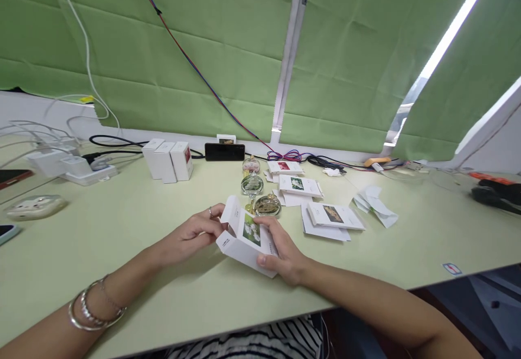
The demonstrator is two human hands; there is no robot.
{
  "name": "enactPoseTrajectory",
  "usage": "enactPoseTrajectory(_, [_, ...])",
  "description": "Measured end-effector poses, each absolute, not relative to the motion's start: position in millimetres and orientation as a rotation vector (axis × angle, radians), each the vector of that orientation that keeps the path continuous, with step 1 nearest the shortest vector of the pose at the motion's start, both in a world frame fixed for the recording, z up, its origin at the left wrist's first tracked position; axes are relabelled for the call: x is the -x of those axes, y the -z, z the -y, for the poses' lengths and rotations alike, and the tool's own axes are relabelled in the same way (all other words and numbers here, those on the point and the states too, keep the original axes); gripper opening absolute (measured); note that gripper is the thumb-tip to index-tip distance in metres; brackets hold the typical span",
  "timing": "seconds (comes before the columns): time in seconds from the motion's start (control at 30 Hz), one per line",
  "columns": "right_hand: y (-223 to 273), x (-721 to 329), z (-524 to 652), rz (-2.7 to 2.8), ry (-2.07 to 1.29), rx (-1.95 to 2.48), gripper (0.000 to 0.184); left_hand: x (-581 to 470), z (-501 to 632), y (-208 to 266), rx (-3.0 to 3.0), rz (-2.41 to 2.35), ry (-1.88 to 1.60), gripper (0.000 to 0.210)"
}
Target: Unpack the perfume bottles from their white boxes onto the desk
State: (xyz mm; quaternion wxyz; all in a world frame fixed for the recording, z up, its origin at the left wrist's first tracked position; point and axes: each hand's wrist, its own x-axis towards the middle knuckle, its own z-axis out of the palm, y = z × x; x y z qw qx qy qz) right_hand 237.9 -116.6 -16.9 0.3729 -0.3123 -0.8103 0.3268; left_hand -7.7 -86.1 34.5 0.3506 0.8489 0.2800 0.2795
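Note:
A small white carton [246, 256] with a picture of white flowers is tilted above the near part of the table, its end flaps standing open on the left. Round its right end, my right hand [287, 256] is closed, thumb on the near side and fingers over the top. My left hand [203, 229] is at the open end, fingers bent and pinching at a flap; some fingertips are hidden behind it. Just beyond the carton stand several glass perfume bottles, among them a dark-patterned bottle [267, 205], a green-tinted bottle [252, 184] and a pink-tinted bottle [251, 165].
Flat cartons with folded papers, such as the brown-picture carton [342, 217], lie at right beside crumpled paper [375, 205]. Upright white boxes [165, 161] and a black phone [224, 152] stand at the back. Cables [285, 155] run along the wall; a power strip [91, 175] is left.

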Motion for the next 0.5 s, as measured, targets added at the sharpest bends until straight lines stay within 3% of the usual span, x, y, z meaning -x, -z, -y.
enactPoseTrajectory(0.2, [14.4, -236.0, 116.2, 2.119, -0.853, 0.761, 0.070, 8.2, 91.3, -35.7, -2.351, -0.880, -0.714, 0.039])
enactPoseTrajectory(0.5, [15.1, -235.6, 116.4, 2.080, -0.868, 0.791, 0.068, 12.8, 82.9, -41.2, -2.287, -0.817, -0.588, 0.054])
